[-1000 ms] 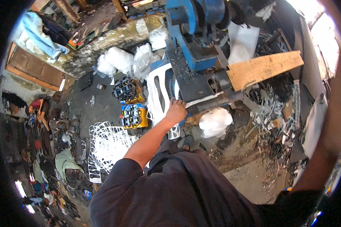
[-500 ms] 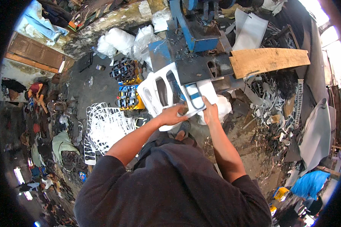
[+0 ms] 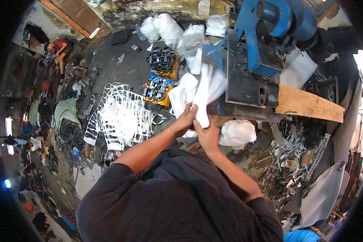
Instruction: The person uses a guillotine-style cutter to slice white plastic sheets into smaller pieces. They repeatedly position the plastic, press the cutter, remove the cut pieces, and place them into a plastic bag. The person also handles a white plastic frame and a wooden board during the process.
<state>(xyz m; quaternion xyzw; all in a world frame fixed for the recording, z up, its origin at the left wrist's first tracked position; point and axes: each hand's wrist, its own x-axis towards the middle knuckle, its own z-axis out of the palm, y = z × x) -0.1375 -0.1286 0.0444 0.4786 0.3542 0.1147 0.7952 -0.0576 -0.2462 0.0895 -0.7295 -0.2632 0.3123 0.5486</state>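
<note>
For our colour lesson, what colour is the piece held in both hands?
White; the held piece shows best in the head view.

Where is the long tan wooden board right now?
In the head view, the board is right of centre, beside the dark metal bed of the blue machine, above the grey-white scraps.

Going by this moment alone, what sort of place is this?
Probably a small, rough cutting workshop: there is a heavy blue machine, a heap of white cut-out sheets at left, and pale scraps littering the ground at right.
</note>
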